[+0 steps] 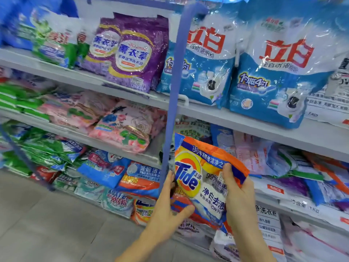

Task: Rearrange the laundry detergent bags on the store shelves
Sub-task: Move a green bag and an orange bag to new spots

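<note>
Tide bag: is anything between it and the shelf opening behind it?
Nothing visible. The left hand and right hand hold the Tide bag in front of it; the post stands beside the bag's left edge.

Orange bag [204, 178], lower centre: "Tide", "99%", "30年", "净白去渍".
Two blue-and-white bags [205, 59] [283, 72], upper right: red "立白", with "全自动浓缩粉" beneath.
Purple bags [136, 53], upper centre: "薰衣草".
White bag [268, 216], lower right: "净洗衣粉".
Other print is too blurred to read.
</note>
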The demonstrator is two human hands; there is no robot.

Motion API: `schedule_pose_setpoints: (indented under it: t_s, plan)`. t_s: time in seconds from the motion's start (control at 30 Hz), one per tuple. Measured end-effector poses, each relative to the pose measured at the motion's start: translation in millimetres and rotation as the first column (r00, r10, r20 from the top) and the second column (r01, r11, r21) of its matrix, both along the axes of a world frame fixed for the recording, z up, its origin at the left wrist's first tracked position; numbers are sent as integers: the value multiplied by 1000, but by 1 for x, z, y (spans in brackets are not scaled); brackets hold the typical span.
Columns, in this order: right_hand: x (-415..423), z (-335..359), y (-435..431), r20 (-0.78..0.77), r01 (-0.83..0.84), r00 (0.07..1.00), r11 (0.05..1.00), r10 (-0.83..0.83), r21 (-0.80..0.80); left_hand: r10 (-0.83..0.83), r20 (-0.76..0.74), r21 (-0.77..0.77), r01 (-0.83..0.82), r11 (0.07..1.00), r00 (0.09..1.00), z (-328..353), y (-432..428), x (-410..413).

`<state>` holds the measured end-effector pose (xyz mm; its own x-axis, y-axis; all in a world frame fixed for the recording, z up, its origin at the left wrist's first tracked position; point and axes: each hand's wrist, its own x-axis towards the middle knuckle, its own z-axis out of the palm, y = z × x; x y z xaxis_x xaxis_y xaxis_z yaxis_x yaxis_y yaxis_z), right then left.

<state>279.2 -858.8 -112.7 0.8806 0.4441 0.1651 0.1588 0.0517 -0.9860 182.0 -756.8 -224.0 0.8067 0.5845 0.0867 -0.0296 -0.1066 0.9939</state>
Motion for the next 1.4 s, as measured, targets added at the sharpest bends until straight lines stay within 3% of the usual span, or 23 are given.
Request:
schedule_pose_setpoints:
  t_s: [0.17, 0.37, 0.63, 0.77, 0.9, 1.1, 1.23, 1.4]
  plan:
    - [-36, 28, 25, 0, -279, 960, 960, 279, -9, 9, -173, -114, -29, 993, 985, 17, 55, -57]
    - [-71, 53, 99, -137, -531, 824, 833, 550, 156, 171, -65, -41, -174, 984, 983, 63, 122, -154]
    - [-165, 92, 243, -20, -767, 613, 600, 790, 227, 314, 42, 26, -315, 949, 949, 121, 206, -299]
    - [-232, 100, 323, 93, -857, 507, 489, 857, 163, 357, 65, 45, -360, 932, 932, 137, 248, -377]
    - [-300, 101, 398, 298, -914, 403, 399, 865, 77, 557, 104, 10, -561, 828, 824, 136, 281, -452]
    - [-389, 97, 515, 570, -928, 136, 305, 810, -212, 776, 25, 12, -777, 630, 630, 119, 341, -548]
    - [-449, 79, 589, 601, -930, 156, 322, 784, -179, 857, 32, -55, -855, 515, 514, 103, 386, -585]
    - [-508, 64, 688, 722, -888, 160, 418, 674, -194, 923, 58, -59, -921, 385, 382, 98, 463, -624]
